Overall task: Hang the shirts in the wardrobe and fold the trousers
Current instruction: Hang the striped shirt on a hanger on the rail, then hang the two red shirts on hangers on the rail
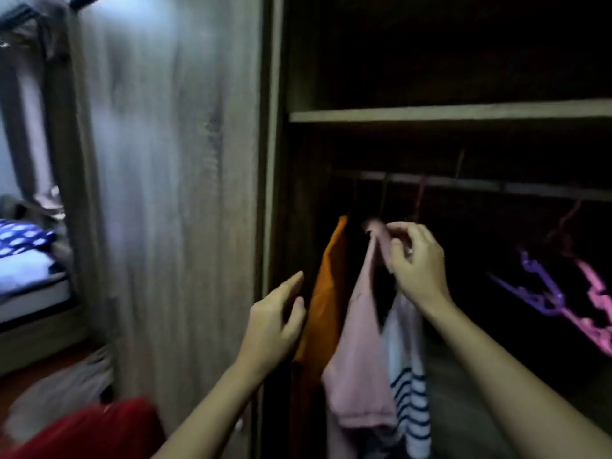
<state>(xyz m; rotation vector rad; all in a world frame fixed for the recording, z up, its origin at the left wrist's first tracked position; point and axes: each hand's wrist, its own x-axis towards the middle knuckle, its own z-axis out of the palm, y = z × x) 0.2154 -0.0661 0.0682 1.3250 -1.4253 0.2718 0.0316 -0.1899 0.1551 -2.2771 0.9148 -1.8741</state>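
Room: I'm facing a dim wardrobe (278, 94), its door (172, 193) swung left; a bed (29, 273) shows past it.
Pink shirt: the pink shirt (357, 352) hangs from the rail (463, 185), between an orange garment (326, 293) and a striped one (410, 392), touching both.
Right hand: my right hand (414, 260) pinches the pink shirt's top, by the hanger neck, fingers curled shut on the cloth.
Left hand: my left hand (276, 323) is spread, empty, fingertips just beside the orange garment's edge; I cannot tell if they touch.
Handling: I judge the shirt light, soft and limp, so it will sag and slide off a shoulder. Best taken at the collar or on the hanger itself, not low on the hem.
Spare hangers: purple (536, 286) and pink hangers (596, 309) hang free to the right.
Shelf: a shelf (447, 114) sits above the rail, its contents lost in the dark.
Floor: something red (99, 429) lies blurred at the lower left.
Trousers: none that I can make out.
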